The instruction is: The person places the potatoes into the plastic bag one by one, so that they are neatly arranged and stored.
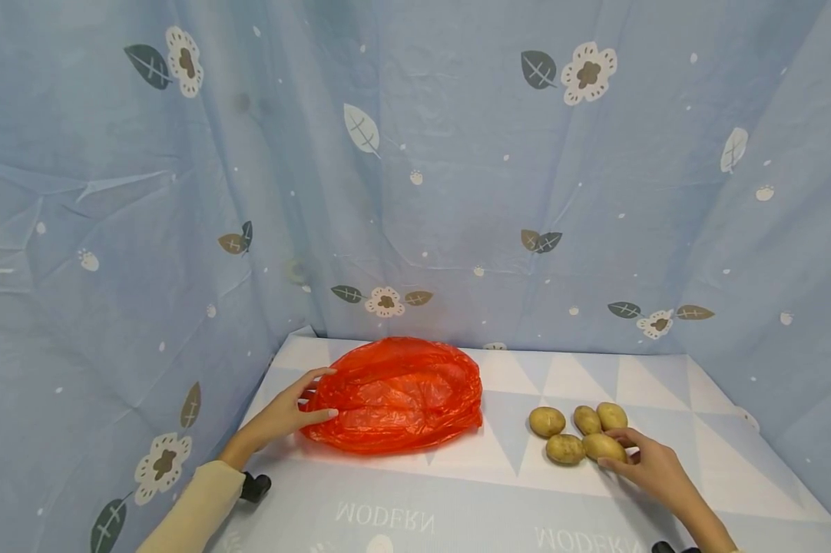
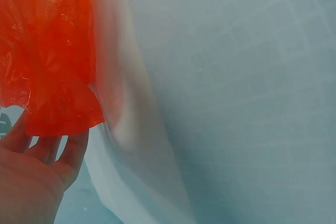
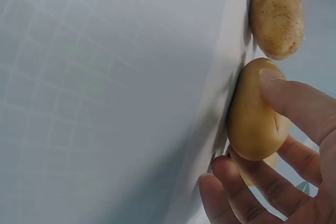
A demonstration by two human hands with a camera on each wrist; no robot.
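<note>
A crumpled red plastic bag (image 1: 405,399) lies on the table, its translucent film spread wide. At its left end my left hand (image 1: 287,415) touches the film with thumb and fingers spread apart. In the left wrist view, the bag (image 2: 58,66) hides the fingertips of that hand (image 2: 39,177). To the right, my right hand (image 1: 653,465) grips a smooth yellow potato (image 1: 600,447) between thumb and fingers. The right wrist view shows this potato (image 3: 257,111) close over the table, the thumb lying across its upper part.
Several other potatoes lie close around the gripped one, including a left one (image 1: 547,422), a front one (image 1: 564,449) and a back one (image 1: 612,415). A patterned cloth (image 1: 457,491) covers the table. Blue floral curtains (image 1: 471,192) enclose the back and sides.
</note>
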